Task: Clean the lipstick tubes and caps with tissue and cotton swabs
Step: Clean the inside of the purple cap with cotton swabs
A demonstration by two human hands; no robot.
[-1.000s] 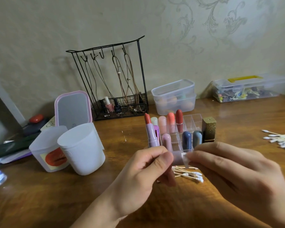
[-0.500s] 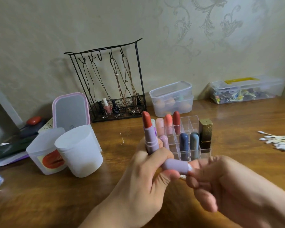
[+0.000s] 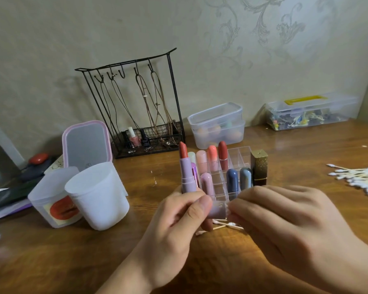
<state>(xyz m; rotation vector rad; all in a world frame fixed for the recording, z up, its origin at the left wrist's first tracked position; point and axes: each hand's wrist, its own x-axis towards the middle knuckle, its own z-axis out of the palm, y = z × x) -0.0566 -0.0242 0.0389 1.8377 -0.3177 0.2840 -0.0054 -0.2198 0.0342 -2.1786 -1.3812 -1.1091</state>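
My left hand (image 3: 174, 225) grips a lilac lipstick tube (image 3: 186, 172) upright, its red bullet exposed on top. The same hand's thumb and fingers pinch the matching lilac cap (image 3: 218, 210), which lies sideways with its mouth to the right. My right hand (image 3: 285, 221) pinches a small white cotton swab tip at the cap's mouth; the rest of the swab is hidden by my fingers. Used swabs (image 3: 221, 224) lie on the table under my hands. Behind stands a clear organizer (image 3: 238, 158) with several lipsticks.
A gold-and-black lipstick (image 3: 259, 166) stands at the organizer's right. A pile of fresh swabs (image 3: 359, 177) lies far right. Two white cups (image 3: 98, 196), a pink mirror (image 3: 86, 143), a black wire rack (image 3: 136, 107) and clear boxes (image 3: 217, 124) stand left and back.
The cap came up into view between my hands half a second ago; my right fingers have since closed in on its mouth. The tube stays upright in my left hand.
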